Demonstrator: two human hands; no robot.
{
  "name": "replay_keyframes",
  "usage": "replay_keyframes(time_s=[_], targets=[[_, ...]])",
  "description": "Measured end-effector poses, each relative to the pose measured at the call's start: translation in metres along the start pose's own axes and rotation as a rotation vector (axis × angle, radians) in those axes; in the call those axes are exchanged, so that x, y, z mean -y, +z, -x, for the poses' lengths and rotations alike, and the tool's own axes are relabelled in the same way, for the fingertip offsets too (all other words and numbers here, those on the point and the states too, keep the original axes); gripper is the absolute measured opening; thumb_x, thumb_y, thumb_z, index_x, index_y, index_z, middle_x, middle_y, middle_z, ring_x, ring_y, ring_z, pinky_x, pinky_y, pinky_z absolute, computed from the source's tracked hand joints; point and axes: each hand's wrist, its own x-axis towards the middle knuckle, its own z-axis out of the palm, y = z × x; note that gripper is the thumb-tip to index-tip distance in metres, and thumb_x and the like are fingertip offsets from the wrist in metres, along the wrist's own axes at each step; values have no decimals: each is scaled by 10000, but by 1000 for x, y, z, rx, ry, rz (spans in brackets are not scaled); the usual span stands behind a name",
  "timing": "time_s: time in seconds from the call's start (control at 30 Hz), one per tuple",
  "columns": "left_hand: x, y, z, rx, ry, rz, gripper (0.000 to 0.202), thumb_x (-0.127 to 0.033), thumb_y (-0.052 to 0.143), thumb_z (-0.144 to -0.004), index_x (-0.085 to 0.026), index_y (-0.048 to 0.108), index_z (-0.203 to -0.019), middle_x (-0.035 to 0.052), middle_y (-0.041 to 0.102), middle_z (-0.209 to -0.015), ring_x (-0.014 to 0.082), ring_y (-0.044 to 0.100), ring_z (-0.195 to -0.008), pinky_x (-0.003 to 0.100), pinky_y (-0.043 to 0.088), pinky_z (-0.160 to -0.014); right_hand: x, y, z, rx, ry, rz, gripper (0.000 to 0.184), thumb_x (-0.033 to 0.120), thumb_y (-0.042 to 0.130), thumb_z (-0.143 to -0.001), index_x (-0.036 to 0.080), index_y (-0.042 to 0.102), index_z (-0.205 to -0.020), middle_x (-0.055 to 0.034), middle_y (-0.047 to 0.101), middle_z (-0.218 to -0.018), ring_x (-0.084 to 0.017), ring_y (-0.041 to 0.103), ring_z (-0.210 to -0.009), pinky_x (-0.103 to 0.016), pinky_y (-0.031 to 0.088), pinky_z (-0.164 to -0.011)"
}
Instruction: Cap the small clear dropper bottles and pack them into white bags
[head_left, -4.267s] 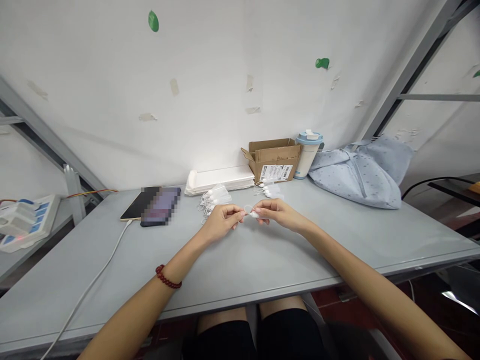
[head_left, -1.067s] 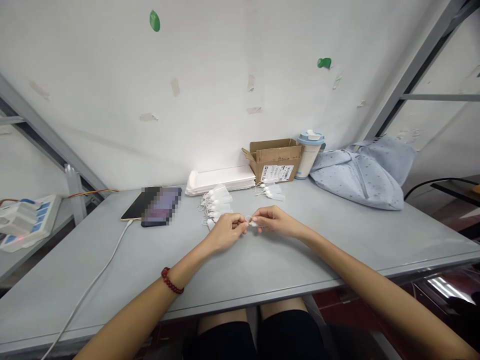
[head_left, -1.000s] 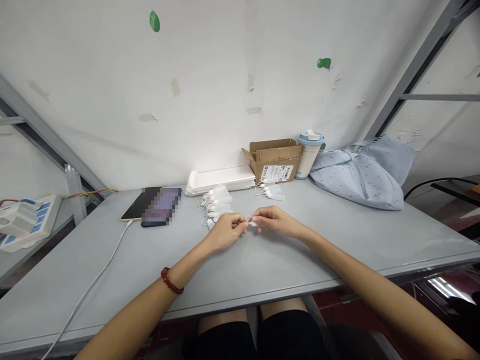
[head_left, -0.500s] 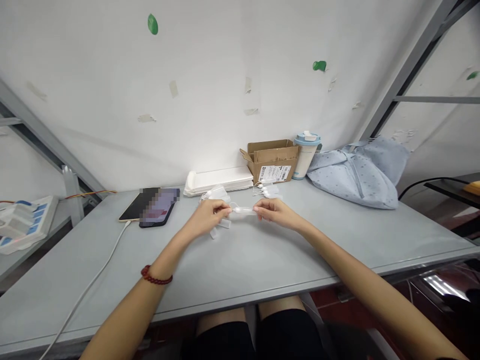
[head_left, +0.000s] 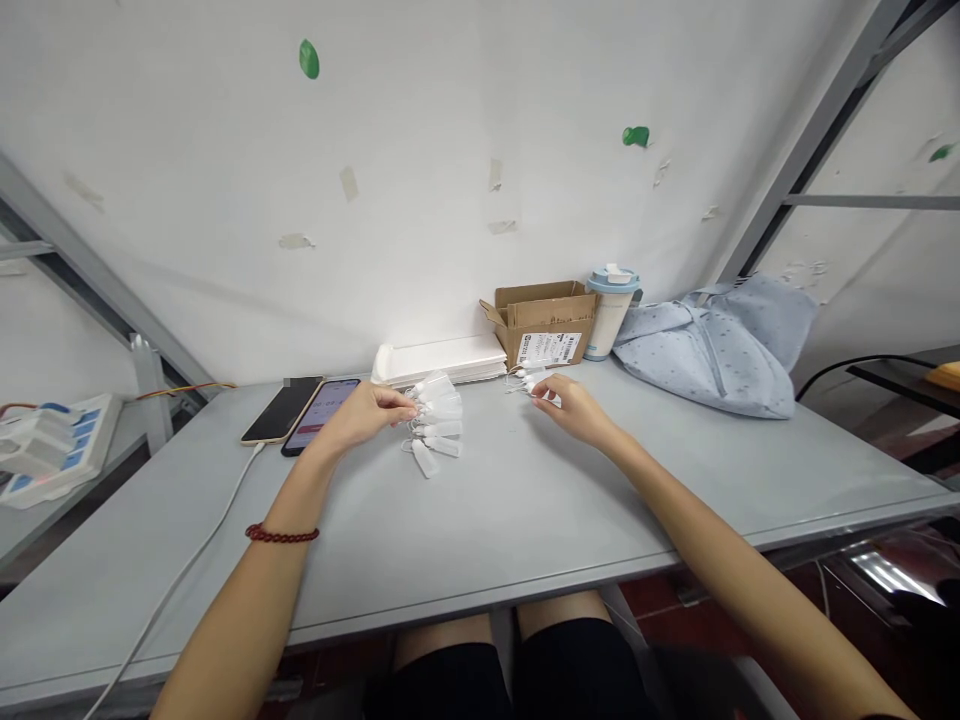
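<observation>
A fan of several small translucent plastic tags with thin white loops [head_left: 439,430] lies on the grey table. My left hand [head_left: 367,412] is at its upper left, thumb and forefinger pinched at the loop end of one tag. That tag's body points right, over the others. To the right, my right hand [head_left: 571,408] hovers by a smaller bunch of similar tags [head_left: 534,372]. Its fingers are curled with a gap between thumb and forefinger, and partly cover that bunch.
Behind the tags lie a stack of white flat packs [head_left: 442,358], an open cardboard box [head_left: 547,325] and a blue-lidded cup [head_left: 609,315]. A light blue cloth bag [head_left: 705,350] rests at right. Two phones [head_left: 281,412] [head_left: 319,420] and a white cable [head_left: 202,545] occupy the left.
My hands have moved apart from the tag they both held in the middle. The left went left to the fanned tags with it; the right let go and moved right toward the smaller bunch.
</observation>
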Motion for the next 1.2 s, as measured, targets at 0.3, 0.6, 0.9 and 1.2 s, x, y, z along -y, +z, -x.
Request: replay_keyframes(time_s=[0.3,0.6,0.9,1.2], targets=[[14,0,-6,32,-28,-56,151,-319,659,-622,-181,714,-651,24,692,-674,161,585,-622,244,434,-569,-14,2,-1,-17,-33,67,113,238,536,-809,175,597,-879,-94,584,-935,-227,536,-925,-358,429,-814],[14,-2,-5,79,-57,-47,165,-316,653,-621,-181,717,-689,22,689,-684,165,594,-649,245,440,-586,-22,3,-1,-9,-2,103,151,218,547,-804,160,598,-934,-104,573,-987,-245,515,-996,-375,409,-871],[6,-1,-3,-202,-107,11,178,-309,599,-651,-153,678,-687,18,648,-620,123,525,-531,222,373,-489,-34,6,-3,6,16,152,221,193,552,-793,153,594,-1007,-116,576,-1048,-257,503,-1023,-378,409,-880],[-15,42,6,-472,223,-175,195,-277,486,-773,-157,636,-808,17,645,-691,126,552,-605,229,419,-604,-35,7,-4,32,29,232,217,188,553,-803,141,606,-1008,-128,599,-1052,-266,505,-1010,-385,411,-879]])
